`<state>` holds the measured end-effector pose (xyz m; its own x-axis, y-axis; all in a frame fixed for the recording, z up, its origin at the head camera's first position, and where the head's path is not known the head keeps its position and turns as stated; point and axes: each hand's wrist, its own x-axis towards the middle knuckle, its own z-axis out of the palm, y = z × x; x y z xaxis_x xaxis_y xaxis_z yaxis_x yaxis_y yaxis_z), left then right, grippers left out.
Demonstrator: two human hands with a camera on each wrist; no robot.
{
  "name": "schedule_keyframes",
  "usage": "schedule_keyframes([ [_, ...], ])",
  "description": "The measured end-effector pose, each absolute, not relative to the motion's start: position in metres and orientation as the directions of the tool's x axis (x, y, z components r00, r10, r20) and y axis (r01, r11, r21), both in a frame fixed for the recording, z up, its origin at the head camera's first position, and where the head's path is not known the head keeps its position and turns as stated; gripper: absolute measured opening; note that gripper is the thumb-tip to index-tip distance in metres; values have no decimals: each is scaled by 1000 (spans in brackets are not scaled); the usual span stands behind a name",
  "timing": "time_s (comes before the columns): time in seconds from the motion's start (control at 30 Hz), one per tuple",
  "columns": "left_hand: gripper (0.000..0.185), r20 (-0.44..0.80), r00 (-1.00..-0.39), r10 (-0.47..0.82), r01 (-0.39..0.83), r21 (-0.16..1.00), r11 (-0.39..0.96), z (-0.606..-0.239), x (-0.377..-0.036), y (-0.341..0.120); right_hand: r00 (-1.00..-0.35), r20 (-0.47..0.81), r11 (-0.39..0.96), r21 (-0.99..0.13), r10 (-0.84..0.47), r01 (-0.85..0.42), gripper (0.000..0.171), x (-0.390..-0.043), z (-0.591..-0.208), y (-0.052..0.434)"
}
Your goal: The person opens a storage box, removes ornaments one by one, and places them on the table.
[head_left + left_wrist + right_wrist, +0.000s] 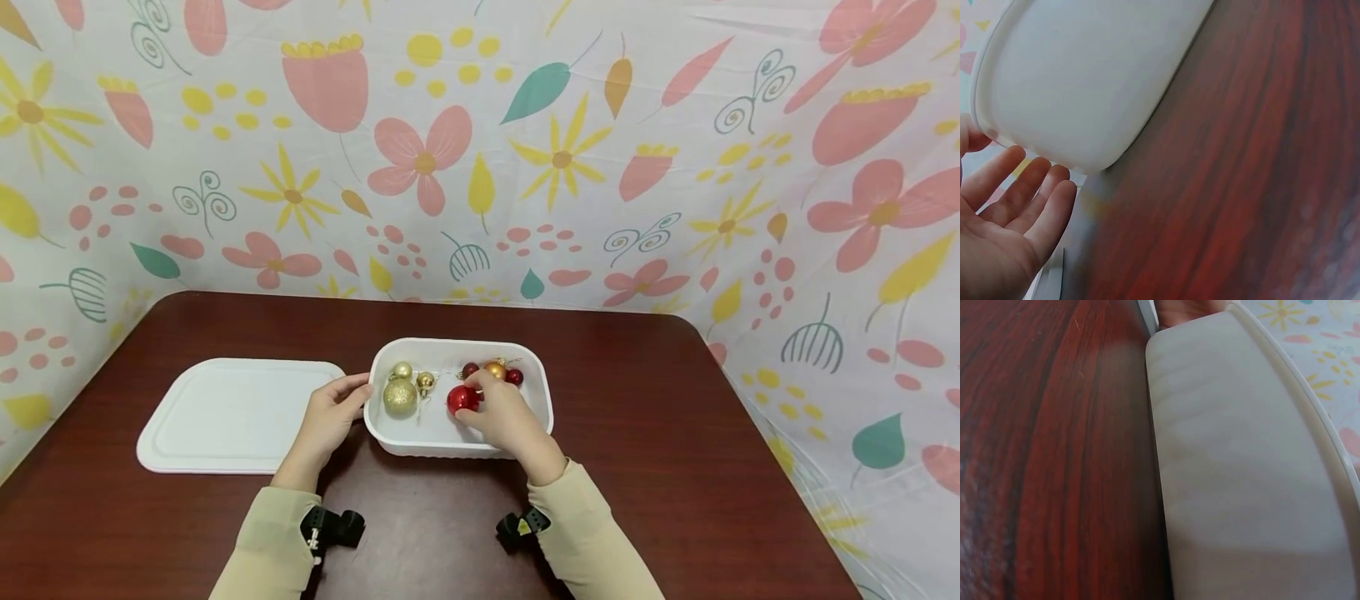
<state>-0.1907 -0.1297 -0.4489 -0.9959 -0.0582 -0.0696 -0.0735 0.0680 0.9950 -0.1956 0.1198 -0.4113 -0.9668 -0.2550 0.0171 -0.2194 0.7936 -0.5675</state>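
Observation:
A white rectangular plastic box (457, 446) stands on the table, its outer wall filling much of the right wrist view. The left hand (326, 421) touches its left end with relaxed fingers (1041, 212); the thumb lies by the rim. Inside the box, the right hand (504, 412) pinches a shiny red Christmas bauble (461, 400) between thumb and fingers. A glittery gold bauble (400, 397) and two smaller gold ones, including a pale one (402, 370), lie at the left inside. Behind the right hand are an orange-gold bauble (496, 369) and two dark red ones, one at the right (514, 377).
A white lid (225, 417) lies flat on the dark brown table (675, 467), left of the box. Behind the table hangs a flower-patterned cloth (480, 167). Black wrist mounts, one on the left sleeve (330, 527), stick out inward.

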Motion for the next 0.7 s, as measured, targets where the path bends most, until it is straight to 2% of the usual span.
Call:
schedule_keyframes([
  [0.3, 34, -81, -993, -89, -88, 994, 72, -447, -190, -131, -965, 84, 809, -530, -249, -255, 49, -196, -406, 116],
  [0.5, 32, -66, -994, -90, -71, 996, 54, -448, -191, -128, -963, 129, 777, -570, -235, -266, 54, -198, -404, 122],
  [0.7, 32, -78, -994, -82, -83, 995, 63, -449, -192, -129, -933, 227, 712, -603, -278, -359, 49, -198, -406, 135],
])
